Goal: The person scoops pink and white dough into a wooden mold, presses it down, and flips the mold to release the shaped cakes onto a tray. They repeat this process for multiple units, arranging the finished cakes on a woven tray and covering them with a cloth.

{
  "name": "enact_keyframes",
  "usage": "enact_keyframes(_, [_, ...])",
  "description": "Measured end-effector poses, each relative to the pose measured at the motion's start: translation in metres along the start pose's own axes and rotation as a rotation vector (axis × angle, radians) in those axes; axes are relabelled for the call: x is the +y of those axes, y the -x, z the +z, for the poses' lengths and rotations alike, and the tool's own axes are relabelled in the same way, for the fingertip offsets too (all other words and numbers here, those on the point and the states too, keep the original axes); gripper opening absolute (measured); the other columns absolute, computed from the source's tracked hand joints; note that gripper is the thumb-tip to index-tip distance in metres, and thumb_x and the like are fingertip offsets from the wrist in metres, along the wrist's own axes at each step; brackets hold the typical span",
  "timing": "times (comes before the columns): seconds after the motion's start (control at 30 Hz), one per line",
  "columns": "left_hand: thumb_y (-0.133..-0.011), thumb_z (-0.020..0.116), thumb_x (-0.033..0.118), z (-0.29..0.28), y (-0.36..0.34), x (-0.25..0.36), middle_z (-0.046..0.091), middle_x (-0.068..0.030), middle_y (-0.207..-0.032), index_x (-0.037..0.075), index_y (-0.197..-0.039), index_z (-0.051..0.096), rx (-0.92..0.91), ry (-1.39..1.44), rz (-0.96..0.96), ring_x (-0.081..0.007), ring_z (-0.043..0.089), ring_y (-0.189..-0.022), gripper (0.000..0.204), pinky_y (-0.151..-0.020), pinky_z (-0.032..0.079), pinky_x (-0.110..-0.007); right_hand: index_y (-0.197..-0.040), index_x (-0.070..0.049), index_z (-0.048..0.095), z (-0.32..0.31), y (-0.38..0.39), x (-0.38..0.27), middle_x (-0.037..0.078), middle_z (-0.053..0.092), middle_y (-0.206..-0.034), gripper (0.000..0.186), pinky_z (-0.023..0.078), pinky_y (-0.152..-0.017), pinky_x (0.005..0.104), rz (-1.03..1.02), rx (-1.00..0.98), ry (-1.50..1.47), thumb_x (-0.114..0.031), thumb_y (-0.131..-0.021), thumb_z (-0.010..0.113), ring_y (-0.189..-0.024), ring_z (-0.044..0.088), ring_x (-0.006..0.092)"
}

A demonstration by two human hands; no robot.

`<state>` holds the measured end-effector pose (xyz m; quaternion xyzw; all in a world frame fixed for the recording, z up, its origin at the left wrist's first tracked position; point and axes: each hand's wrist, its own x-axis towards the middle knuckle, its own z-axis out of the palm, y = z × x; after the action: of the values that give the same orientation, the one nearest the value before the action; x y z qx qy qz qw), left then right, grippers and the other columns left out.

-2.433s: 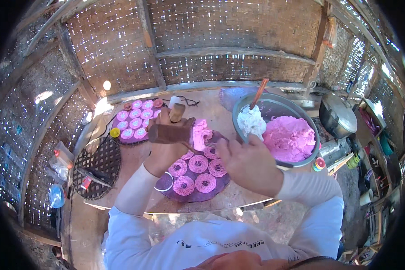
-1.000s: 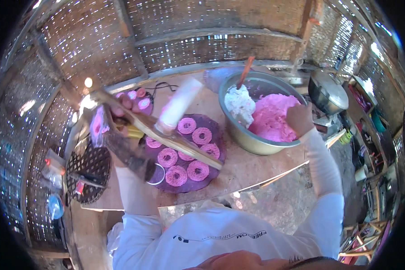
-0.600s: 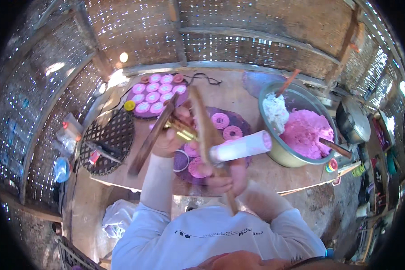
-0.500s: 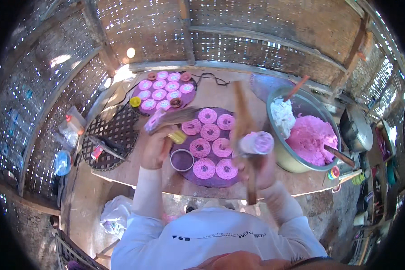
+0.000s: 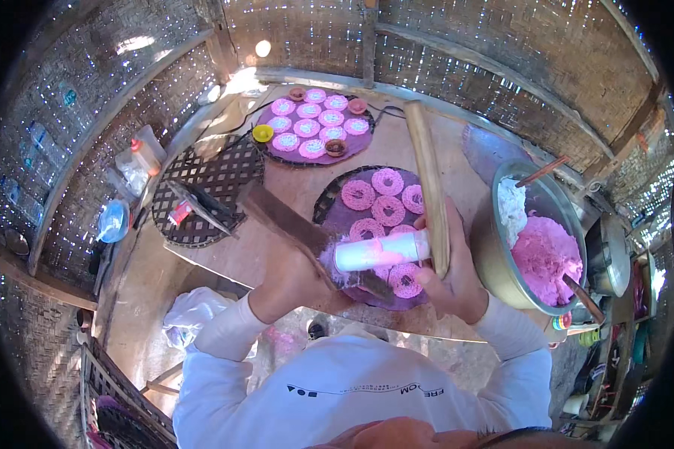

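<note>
My left hand (image 5: 286, 280) is closed round a dark wooden press board (image 5: 283, 217), its fingers partly hidden behind it. In my right hand (image 5: 463, 278) is a plunger with a pale wooden crossbar (image 5: 428, 176) and a white cylinder (image 5: 382, 251) smeared with pink. The cylinder lies level, its left end meeting the board. Below the tools, a round tray with a purple surface (image 5: 333, 213) bears several pink lacy dough rings (image 5: 387, 182), some of them covered by the tools and my hands.
A big basin (image 5: 487, 258) of pink dough (image 5: 543, 254) and white dough (image 5: 511, 213) stands at right with wooden sticks in it. Farther back, another round tray (image 5: 266, 120) holds pink-and-white rings and small cups. An open-weave dark tray (image 5: 202, 176) lies at left, near a red-capped bottle (image 5: 146, 157).
The plunger has swung from upright to level, and its cylinder now meets the press board. Both hands have come closer together over the near tray. The view has shifted, moving the table rightward.
</note>
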<state>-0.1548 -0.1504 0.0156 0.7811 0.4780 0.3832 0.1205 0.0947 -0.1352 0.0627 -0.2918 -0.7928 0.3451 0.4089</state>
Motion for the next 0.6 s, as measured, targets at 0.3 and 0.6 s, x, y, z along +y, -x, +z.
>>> enact_keyframes(0.3, [-0.051, 0.079, 0.042, 0.021, 0.017, 0.014, 0.062, -0.014, -0.075, 0.006, -0.086, 0.062, -0.158, -0.058, -0.157, -0.037, 0.058, -0.066, 0.053, -0.069, 0.045, -0.044, -0.139, 0.005, 0.015, 0.023, 0.011, 0.014, 0.027, 0.037, -0.132, 0.092, 0.035, -0.099, 0.0389, -0.001, -0.124, 0.13, -0.026, -0.074, 0.073, -0.119, 0.043, 0.0394])
enact_keyframes(0.6, [-0.06, 0.078, 0.034, 0.079, 0.05, -0.012, 0.065, -0.0123, -0.083, 0.009, -0.105, 0.06, -0.359, 0.312, -0.458, -0.0298, 0.064, -0.077, 0.054, -0.069, 0.049, -0.037, -0.141, 0.003, 0.014, 0.05, 0.024, 0.042, 0.023, 0.038, -0.134, 0.089, 0.036, -0.099, 0.0383, 0.111, -0.236, 0.05, -0.028, -0.078, 0.069, -0.119, 0.045, 0.0348])
